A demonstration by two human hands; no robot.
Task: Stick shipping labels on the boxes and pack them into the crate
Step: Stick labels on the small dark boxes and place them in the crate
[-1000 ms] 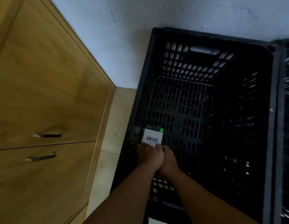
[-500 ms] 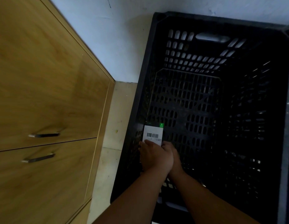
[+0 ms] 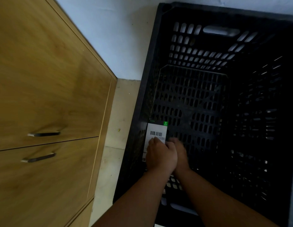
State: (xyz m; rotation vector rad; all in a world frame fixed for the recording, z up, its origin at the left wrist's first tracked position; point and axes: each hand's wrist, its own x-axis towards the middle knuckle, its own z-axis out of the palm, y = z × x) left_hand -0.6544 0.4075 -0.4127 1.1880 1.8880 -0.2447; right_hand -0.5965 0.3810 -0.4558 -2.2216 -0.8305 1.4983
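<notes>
A dark box with a white barcode label and a small green tag lies on the floor of the black slotted crate, against its left wall near the front. My left hand grips the box's near end, fingers curled over the label. My right hand sits close beside it on the box's right side; its fingers are blurred and partly hidden behind the left hand.
A wooden cabinet with two metal drawer handles stands to the left. A strip of pale tiled floor runs between cabinet and crate. A white wall is behind. The rest of the crate's floor is dark and slotted.
Both hands and the box stay low against the crate's left wall, shifting only slightly. My head has tilted, so the crate fills more of the view.
</notes>
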